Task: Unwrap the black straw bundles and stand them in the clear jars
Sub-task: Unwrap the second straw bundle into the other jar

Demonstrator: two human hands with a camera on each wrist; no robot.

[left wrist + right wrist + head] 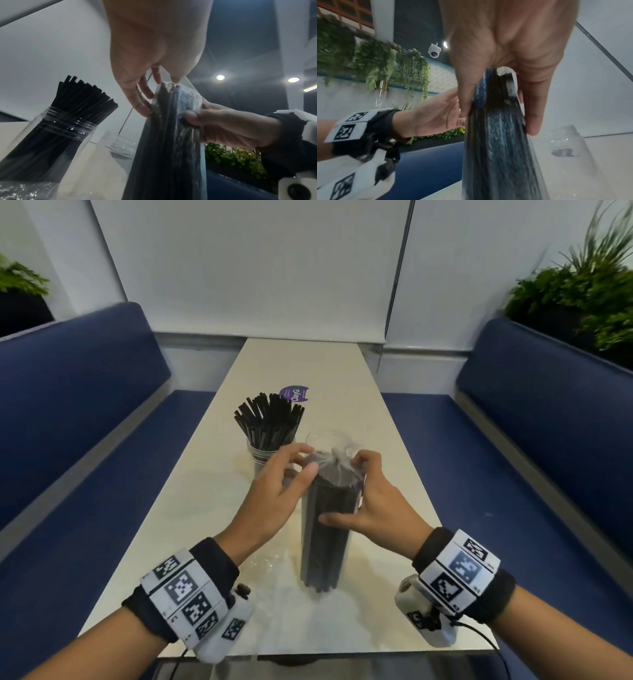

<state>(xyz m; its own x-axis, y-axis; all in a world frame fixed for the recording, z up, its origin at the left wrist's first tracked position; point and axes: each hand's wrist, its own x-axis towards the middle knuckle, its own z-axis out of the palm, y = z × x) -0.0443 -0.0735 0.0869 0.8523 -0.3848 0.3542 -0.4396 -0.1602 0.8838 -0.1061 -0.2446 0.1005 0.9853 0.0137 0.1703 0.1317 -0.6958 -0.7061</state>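
Note:
A bundle of black straws [325,539] in clear plastic wrap stands upright on the pale table [387,474]. My right hand [342,491] grips its upper part, thumb on the near face and fingers round the far side; the right wrist view shows the same grip [498,117]. My left hand [306,462] pinches the wrap at the bundle's top left corner, thumb on top and fingers down the side [159,94]. Behind on the left, a clear jar [262,457] holds loose black straws [269,419]. An empty clear jar [121,146] stands just beyond the bundle [566,142].
Crumpled clear wrap [267,563] lies on the table near my left wrist. A purple sticker [294,394] sits farther back. Blue benches [68,412] flank the table, with plants [582,299] behind the right one. The table's near edge [342,654] is below my wrists.

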